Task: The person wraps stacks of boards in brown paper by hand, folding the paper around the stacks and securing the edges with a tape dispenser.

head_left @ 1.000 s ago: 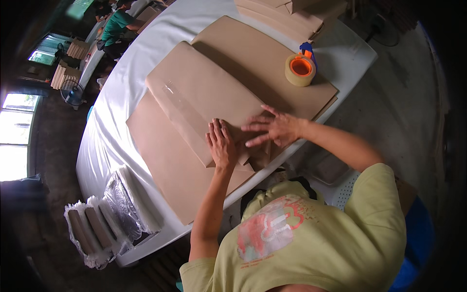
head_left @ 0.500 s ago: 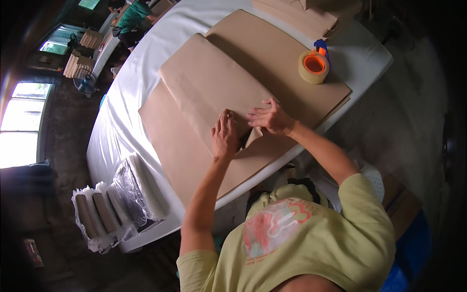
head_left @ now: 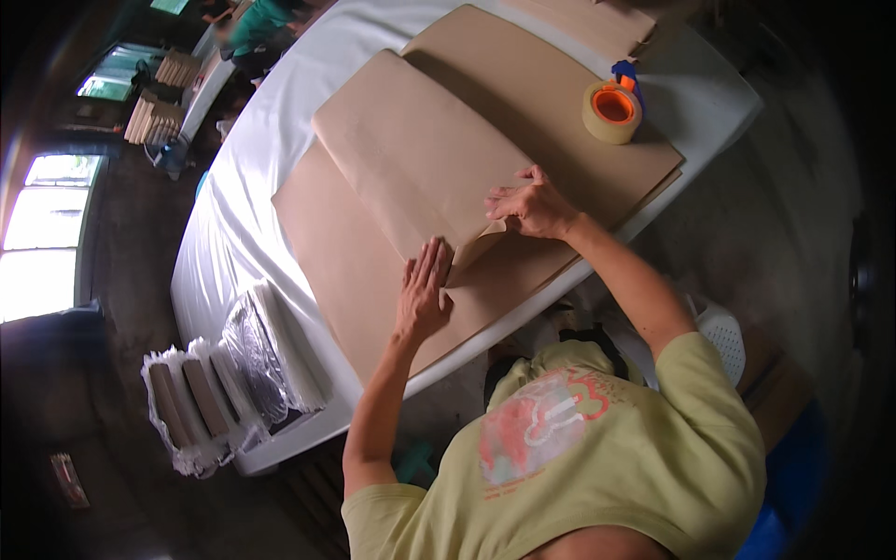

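A package wrapped in brown kraft paper (head_left: pixel 420 140) lies slantwise on a stack of larger brown paper sheets (head_left: pixel 322 252). Its near end has a loose, partly folded flap (head_left: pixel 476 250). My left hand (head_left: pixel 425 297) rests at the near left corner of that end, fingers stretched out and lying along the paper. At the near right corner, my right hand (head_left: pixel 537 209) has bent fingers on top of the package and its thumb by the raised flap, closed on the paper edge. Part of the fold is hidden beneath the fingers.
A tape roll in an orange and blue dispenser (head_left: pixel 612 112) sits on the sheets at the right. Plastic-wrapped bundles (head_left: pixel 224 392) stand at the table's left edge. A brown carton (head_left: pixel 597 28) is at the far side. Another person (head_left: pixel 261 33) works at a far table.
My left hand has slid slightly nearer and left, its fingers flatter on the paper. The near flap shows more openly between my hands. The view has shifted a little.
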Tool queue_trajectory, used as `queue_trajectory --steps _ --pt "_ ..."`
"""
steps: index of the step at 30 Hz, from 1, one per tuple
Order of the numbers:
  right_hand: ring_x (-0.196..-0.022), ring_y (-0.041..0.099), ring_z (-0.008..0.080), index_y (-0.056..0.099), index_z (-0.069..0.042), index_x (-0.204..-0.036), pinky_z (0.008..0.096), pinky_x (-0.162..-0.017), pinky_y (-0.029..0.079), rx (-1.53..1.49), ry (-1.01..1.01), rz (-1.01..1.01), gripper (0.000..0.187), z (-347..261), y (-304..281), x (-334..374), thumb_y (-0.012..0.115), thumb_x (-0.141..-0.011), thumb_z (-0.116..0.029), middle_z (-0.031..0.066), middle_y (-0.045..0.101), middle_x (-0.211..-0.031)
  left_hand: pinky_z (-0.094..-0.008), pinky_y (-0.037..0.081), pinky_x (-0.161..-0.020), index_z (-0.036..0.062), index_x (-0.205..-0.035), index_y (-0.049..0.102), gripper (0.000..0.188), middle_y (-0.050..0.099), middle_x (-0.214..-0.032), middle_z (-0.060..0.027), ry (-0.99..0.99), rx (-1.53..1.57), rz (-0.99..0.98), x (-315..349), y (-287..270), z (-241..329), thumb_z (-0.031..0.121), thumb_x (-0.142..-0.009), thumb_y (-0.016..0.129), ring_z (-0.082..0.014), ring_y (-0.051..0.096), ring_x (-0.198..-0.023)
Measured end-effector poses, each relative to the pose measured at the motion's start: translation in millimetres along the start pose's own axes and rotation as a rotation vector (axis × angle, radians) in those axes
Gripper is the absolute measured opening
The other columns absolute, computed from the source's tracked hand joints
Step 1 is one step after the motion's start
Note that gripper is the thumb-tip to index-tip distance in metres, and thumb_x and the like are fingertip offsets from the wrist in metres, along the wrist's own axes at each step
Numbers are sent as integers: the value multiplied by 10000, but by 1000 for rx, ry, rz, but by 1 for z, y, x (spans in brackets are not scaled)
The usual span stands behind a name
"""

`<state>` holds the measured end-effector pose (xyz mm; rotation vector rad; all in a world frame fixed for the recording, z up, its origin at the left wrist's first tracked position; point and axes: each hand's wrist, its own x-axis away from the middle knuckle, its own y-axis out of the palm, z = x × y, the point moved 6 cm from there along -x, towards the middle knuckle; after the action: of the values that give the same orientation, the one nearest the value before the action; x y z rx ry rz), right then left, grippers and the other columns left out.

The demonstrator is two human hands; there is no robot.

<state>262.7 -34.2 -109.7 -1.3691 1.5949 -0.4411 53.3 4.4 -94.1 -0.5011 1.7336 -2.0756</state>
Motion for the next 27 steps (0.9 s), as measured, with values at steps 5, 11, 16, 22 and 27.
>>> queue_trajectory --steps 5,11,16,22,27 --pt "-1004 598 83 704 -211 -834 389 -923 337 -68 75 -21 188 8 -2 -4 629 -714 -88 -19 674 -1005 -388 416 -966 48 -1172 526 466 536 -1217 -131 -9 223 406 -17 5 8 122 -747 701 -283 509 -1142" --pt "-881 615 79 716 -199 -811 357 -890 334 -122 168 -106 112 5 -16 -11 662 -729 -145 -30 682 -960 -320 521 -827 39 -816 685 62 688 -881 -87 -217 498 693 -15 9 -7 58 -758 699 -219 656 -904" --pt "-787 633 209 724 -206 -833 378 -891 352 -207 241 -2 137 8 -12 -8 698 -711 -264 2 685 -825 -296 522 -765 -2 -874 691 152 679 -897 -142 -291 409 687 -15 12 -5 60 -738 719 -215 666 -878" --pt "-698 638 245 723 -162 -778 382 -749 451 -150 284 113 153 5 -10 -15 715 -691 -288 64 656 -682 -280 524 -726 -10 -866 689 170 685 -874 -133 -339 409 760 -14 11 -6 83 -731 735 -187 676 -811" --pt "-650 633 262 704 -126 -716 385 -689 467 -212 389 79 146 3 -11 -24 742 -653 -252 72 645 -647 -252 506 -673 5 -823 691 189 692 -779 -87 -561 593 697 -14 7 -12 121 -695 769 -147 660 -700"
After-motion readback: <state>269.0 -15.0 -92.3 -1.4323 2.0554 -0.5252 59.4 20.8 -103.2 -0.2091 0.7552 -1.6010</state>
